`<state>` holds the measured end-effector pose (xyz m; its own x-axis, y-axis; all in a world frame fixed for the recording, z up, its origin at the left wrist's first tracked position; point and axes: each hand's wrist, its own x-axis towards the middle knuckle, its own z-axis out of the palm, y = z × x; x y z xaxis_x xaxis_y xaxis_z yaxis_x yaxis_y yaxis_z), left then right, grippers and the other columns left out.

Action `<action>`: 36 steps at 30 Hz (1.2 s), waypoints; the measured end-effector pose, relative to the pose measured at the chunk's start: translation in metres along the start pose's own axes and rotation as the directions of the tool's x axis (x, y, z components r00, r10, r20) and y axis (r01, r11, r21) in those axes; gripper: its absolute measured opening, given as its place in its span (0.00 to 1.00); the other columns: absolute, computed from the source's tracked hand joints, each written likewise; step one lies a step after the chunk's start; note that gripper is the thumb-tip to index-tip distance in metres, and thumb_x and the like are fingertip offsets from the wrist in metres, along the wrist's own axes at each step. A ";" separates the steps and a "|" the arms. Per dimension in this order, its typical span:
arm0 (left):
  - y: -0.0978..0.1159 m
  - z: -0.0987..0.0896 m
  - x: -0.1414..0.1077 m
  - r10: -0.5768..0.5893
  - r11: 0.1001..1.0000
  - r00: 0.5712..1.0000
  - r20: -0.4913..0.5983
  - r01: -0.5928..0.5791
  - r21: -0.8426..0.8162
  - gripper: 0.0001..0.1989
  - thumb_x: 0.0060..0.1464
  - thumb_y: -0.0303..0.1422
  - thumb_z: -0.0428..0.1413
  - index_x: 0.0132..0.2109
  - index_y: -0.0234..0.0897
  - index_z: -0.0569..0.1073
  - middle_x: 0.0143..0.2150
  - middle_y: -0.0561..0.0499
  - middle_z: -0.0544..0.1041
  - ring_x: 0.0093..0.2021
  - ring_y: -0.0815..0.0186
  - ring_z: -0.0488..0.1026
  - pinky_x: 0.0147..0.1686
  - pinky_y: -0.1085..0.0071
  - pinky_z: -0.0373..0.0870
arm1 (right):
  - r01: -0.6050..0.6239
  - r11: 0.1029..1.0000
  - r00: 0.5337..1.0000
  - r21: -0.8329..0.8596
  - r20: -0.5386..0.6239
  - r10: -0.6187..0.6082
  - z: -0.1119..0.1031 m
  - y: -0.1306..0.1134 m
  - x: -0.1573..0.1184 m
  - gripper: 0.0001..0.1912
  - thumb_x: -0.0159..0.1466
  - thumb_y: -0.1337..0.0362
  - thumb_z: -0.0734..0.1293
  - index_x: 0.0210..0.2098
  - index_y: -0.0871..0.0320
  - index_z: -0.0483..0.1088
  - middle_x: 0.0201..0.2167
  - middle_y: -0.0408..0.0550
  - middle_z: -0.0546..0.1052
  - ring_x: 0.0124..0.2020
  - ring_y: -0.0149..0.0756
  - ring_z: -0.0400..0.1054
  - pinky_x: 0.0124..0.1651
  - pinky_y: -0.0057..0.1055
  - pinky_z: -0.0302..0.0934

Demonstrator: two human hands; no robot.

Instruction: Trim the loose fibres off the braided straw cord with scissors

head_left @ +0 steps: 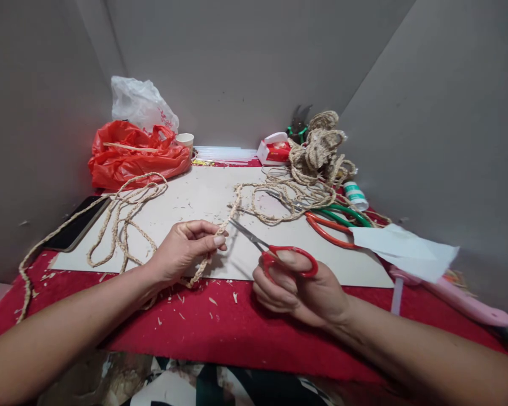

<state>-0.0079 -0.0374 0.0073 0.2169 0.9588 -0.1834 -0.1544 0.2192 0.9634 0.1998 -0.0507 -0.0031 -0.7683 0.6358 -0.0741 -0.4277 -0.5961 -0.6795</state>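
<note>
My left hand (190, 248) pinches a braided straw rope (233, 210) between thumb and fingers, near the middle of the board. From the pinch, one stretch runs up and away, and another hangs down toward the board's front edge. Loops of pale braid lie on the left. My right hand (298, 287) is closed around the red handles of small scissors (258, 241). Their blade tips point left and touch or nearly touch the rope just beyond my left fingertips. Whether the blades are around the rope, I cannot tell.
A white board (195, 197) with scattered straw bits lies on red cloth (220, 332). Behind are a red plastic bag (131, 160), paper cup (185, 140) and coiled rope (322, 146). Larger scissors (328, 228), white paper (406, 248) and a pink glue gun (465, 301) sit right; a phone (78, 223) left.
</note>
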 end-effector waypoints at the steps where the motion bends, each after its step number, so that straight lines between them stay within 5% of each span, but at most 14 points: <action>1: 0.000 0.000 0.000 0.015 1.000 1.000 0.006 -0.015 0.011 0.12 0.44 0.34 0.65 0.35 0.34 0.73 0.26 0.53 0.77 0.22 0.74 0.67 0.24 0.78 0.62 | 0.020 0.999 1.000 -0.029 -0.023 -0.021 0.001 -0.001 0.000 0.22 0.58 0.55 0.67 0.14 0.59 0.58 0.10 0.38 0.58 0.12 0.22 0.44 0.16 0.23 0.39; 7: 0.002 0.003 -0.006 0.218 0.949 0.975 -0.038 -0.203 0.239 0.15 0.50 0.36 0.61 0.41 0.39 0.65 0.21 0.59 0.70 0.19 0.74 0.62 0.21 0.78 0.58 | 0.006 0.990 0.993 -0.141 -0.114 -0.022 -0.003 0.004 0.001 0.22 0.59 0.55 0.66 0.15 0.59 0.58 0.10 0.38 0.59 0.12 0.22 0.44 0.16 0.23 0.39; 14: -0.002 -0.005 -0.002 0.514 0.637 0.854 -0.083 -0.316 0.703 0.04 0.51 0.32 0.58 0.36 0.38 0.73 0.18 0.59 0.62 0.20 0.72 0.56 0.24 0.74 0.52 | -0.006 0.981 0.989 -0.193 -0.143 -0.022 -0.002 0.007 0.003 0.22 0.58 0.54 0.67 0.15 0.59 0.59 0.09 0.37 0.59 0.12 0.22 0.45 0.16 0.23 0.38; 17: -0.003 -0.010 0.004 0.455 0.668 0.885 -0.096 -0.268 0.694 0.05 0.52 0.33 0.57 0.37 0.37 0.72 0.19 0.58 0.67 0.20 0.71 0.59 0.24 0.74 0.54 | -0.002 0.973 0.988 -0.229 -0.151 -0.034 -0.001 0.006 0.002 0.23 0.57 0.54 0.68 0.15 0.59 0.60 0.10 0.38 0.60 0.11 0.21 0.46 0.16 0.23 0.39; 22: 0.000 -0.011 0.009 0.141 0.895 0.989 -0.049 -0.106 0.432 0.10 0.57 0.38 0.53 0.31 0.36 0.67 0.22 0.52 0.74 0.17 0.73 0.63 0.20 0.75 0.56 | -0.018 0.953 0.986 -0.302 -0.163 -0.033 -0.002 0.006 0.002 0.23 0.57 0.52 0.68 0.15 0.60 0.60 0.10 0.37 0.61 0.11 0.21 0.48 0.16 0.23 0.39; 25: 0.003 -0.010 0.010 -0.038 0.981 0.995 0.087 0.020 0.195 0.11 0.56 0.37 0.55 0.29 0.35 0.69 0.22 0.52 0.74 0.16 0.74 0.63 0.19 0.76 0.58 | -0.041 0.938 0.988 -0.345 -0.154 -0.014 -0.005 0.007 0.003 0.24 0.58 0.50 0.67 0.16 0.60 0.60 0.11 0.37 0.61 0.10 0.21 0.48 0.15 0.23 0.39; 28: 0.006 -0.011 0.009 -0.091 0.996 0.987 0.130 0.089 0.024 0.09 0.50 0.35 0.61 0.30 0.32 0.74 0.26 0.52 0.75 0.19 0.75 0.66 0.23 0.77 0.63 | -0.056 0.900 0.987 -0.432 -0.158 -0.014 -0.008 0.006 0.002 0.24 0.59 0.49 0.65 0.17 0.59 0.60 0.12 0.38 0.62 0.11 0.22 0.50 0.15 0.23 0.41; 36: 0.009 -0.014 0.009 -0.143 0.983 0.977 0.158 0.159 -0.094 0.12 0.49 0.34 0.63 0.38 0.29 0.78 0.26 0.53 0.73 0.22 0.75 0.69 0.25 0.78 0.65 | -0.042 0.544 0.969 -0.838 -0.168 -0.183 0.000 -0.006 0.002 0.24 0.55 0.52 0.69 0.15 0.58 0.56 0.14 0.36 0.54 0.19 0.23 0.45 0.22 0.24 0.43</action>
<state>-0.0212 -0.0245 0.0112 0.3861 0.8769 -0.2864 -0.2075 0.3851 0.8992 0.2013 -0.0454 0.0008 -0.5865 0.8069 -0.0700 0.1992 0.0598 -0.9781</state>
